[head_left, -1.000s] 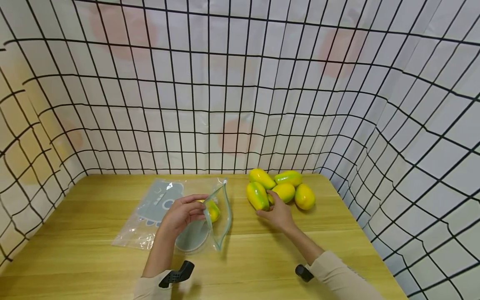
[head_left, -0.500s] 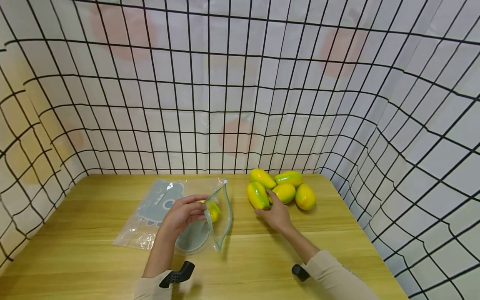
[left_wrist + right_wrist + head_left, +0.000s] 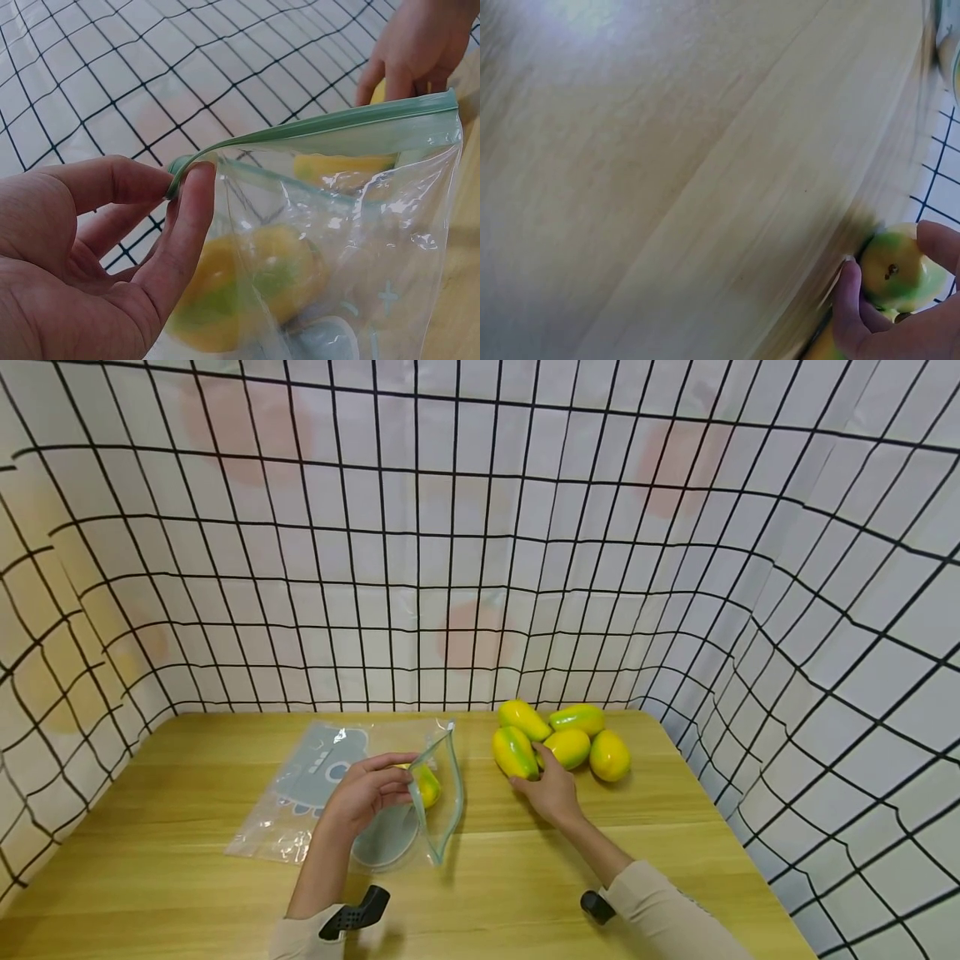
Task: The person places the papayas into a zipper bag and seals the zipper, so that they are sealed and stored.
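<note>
My left hand point(image 3: 367, 792) pinches the green zip edge of a clear zip bag point(image 3: 390, 225) between thumb and fingers, and the bag's mouth gapes toward the right. Inside the bag lies a yellow-green mango point(image 3: 428, 787), partly covered by the hand in the head view. My right hand point(image 3: 553, 792) holds another mango point(image 3: 513, 752) at the left of a group, thumb on its near side and fingers round its right side. The right wrist view shows the end of this mango point(image 3: 892, 270) between thumb and fingers.
Beside the held mango lie several more: one mango point(image 3: 523, 720) behind it, others to its right, including a mango point(image 3: 610, 756) at the far right. Black wire mesh point(image 3: 480, 585) encloses the wooden table point(image 3: 510, 893) at the back and sides. The bag has a grey cartoon print.
My right forearm has shifted slightly left while the hand stays at the same mango. The left hand and the bag keep their places.
</note>
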`<action>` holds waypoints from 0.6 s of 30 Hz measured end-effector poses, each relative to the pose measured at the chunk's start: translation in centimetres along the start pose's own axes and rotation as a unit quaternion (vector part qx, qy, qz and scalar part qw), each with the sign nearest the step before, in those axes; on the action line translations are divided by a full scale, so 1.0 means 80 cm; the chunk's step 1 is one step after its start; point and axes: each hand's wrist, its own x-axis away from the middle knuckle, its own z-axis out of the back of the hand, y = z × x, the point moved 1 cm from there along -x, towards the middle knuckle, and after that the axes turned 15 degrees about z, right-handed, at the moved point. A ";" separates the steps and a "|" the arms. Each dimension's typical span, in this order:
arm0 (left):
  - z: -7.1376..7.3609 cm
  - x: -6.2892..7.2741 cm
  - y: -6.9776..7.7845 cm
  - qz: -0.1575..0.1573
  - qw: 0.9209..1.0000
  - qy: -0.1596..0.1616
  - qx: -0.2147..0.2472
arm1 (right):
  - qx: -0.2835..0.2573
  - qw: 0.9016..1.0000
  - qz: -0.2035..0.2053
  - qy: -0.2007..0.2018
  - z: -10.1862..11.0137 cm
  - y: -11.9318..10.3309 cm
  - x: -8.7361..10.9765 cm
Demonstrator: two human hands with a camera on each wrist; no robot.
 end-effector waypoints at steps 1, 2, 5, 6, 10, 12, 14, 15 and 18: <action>0.000 0.000 0.000 -0.001 1.000 -0.001 0.000 | 0.001 1.000 0.001 0.001 0.000 0.000 0.000; 0.000 0.000 0.000 -0.002 1.000 -0.002 0.000 | -0.002 1.000 -0.002 0.001 0.000 0.000 0.000; -0.001 0.001 0.000 -0.003 1.000 -0.002 0.002 | -0.008 1.000 -0.009 0.000 0.000 -0.001 0.000; -0.001 0.001 0.000 -0.003 1.000 -0.002 0.002 | -0.009 1.000 -0.009 0.000 0.000 -0.002 0.000; -0.001 0.000 0.000 -0.004 1.000 -0.002 0.001 | -0.009 1.000 -0.014 0.002 0.000 -0.003 0.002; -0.001 0.000 0.000 -0.004 1.000 -0.002 0.000 | -0.007 1.000 -0.013 0.005 0.001 -0.004 0.003; -0.001 0.000 0.000 -0.004 1.000 -0.002 0.000 | -0.006 1.000 -0.014 0.008 0.002 -0.005 0.003; -0.001 0.000 0.000 -0.004 1.000 -0.001 0.000 | -0.006 1.000 -0.014 0.009 0.002 -0.006 0.003; -0.002 0.000 0.000 -0.005 1.000 0.001 -0.001 | -0.005 1.000 -0.011 0.015 0.003 -0.008 0.003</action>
